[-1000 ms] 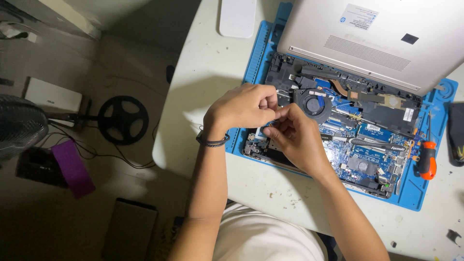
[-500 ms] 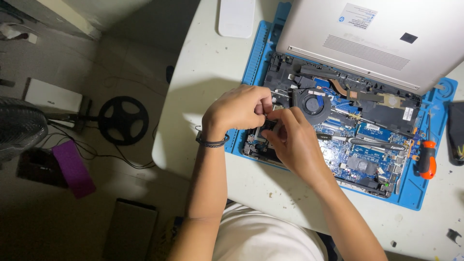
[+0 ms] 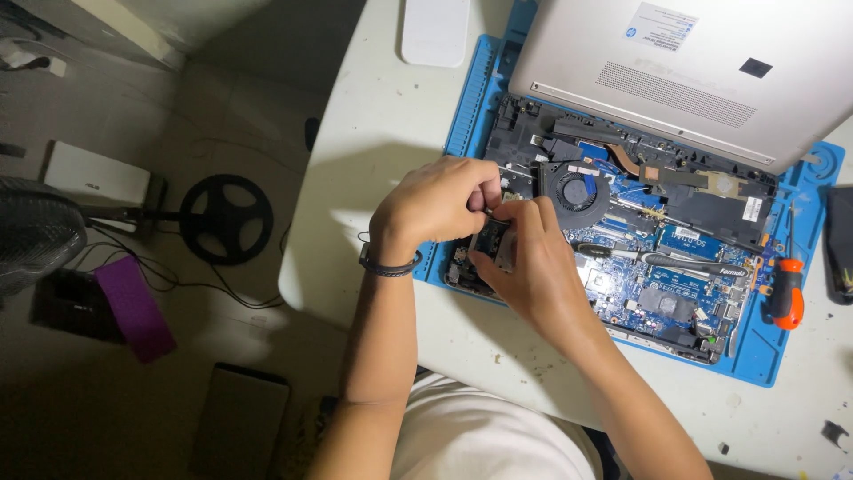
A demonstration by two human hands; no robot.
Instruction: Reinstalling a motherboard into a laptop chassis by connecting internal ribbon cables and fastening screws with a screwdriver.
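While we pinch a small dark part [image 3: 491, 240] between left hand [image 3: 435, 209] and right hand [image 3: 533, 276], both grips closed on it over the laptop's [image 3: 622, 231] left edge, a slip could, we judge, scrape the board; a tug might tear its connector.

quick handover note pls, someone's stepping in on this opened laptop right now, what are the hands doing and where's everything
Left hand: fingers pinched at the left edge of the open laptop base, at a small dark part.
Right hand: fingers on the same part from below.
Layout: base lies on the blue mat; its silver bottom cover is off, leaning over the far edge. Fan and board exposed. Orange-handled screwdriver rests on the mat's right side.
Done: cover removed.
Left: the small part is in both hands; whether it is free cannot be seen.
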